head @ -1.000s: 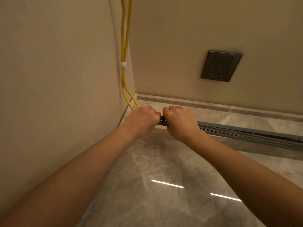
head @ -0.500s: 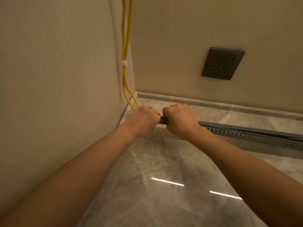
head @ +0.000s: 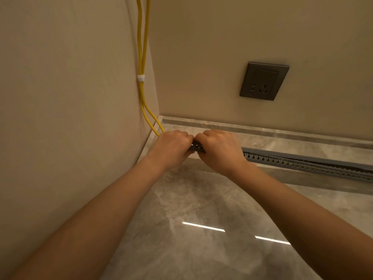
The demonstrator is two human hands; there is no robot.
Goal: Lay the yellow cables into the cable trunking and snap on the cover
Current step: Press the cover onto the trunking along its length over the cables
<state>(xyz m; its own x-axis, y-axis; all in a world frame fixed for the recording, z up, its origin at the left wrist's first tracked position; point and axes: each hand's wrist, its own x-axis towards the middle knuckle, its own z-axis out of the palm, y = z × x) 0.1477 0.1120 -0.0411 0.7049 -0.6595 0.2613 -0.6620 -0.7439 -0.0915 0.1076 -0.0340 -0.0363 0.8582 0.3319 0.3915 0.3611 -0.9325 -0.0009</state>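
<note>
Two yellow cables [head: 142,57] hang down the left wall, bound by a white tie [head: 140,77], and curve toward the floor corner, where they vanish behind my left hand [head: 171,146]. A grey slotted cable trunking [head: 302,161] runs along the marble floor from my hands to the right edge. My left hand and my right hand [head: 219,148] sit side by side, fingers curled over the trunking's left end; a short slotted piece shows between them. The cover along the visible right stretch looks seated on top. Whether my left hand also holds the cables is hidden.
A dark grey wall socket [head: 263,80] sits on the back wall above the trunking. A stone skirting strip [head: 262,130] runs along the base of that wall. The glossy marble floor [head: 191,229] reflects two light strips. The left wall stands close beside my left arm.
Both hands stay clamped on the trunking's left end. The view has shifted slightly; the hands sit a little closer together than a second ago.
</note>
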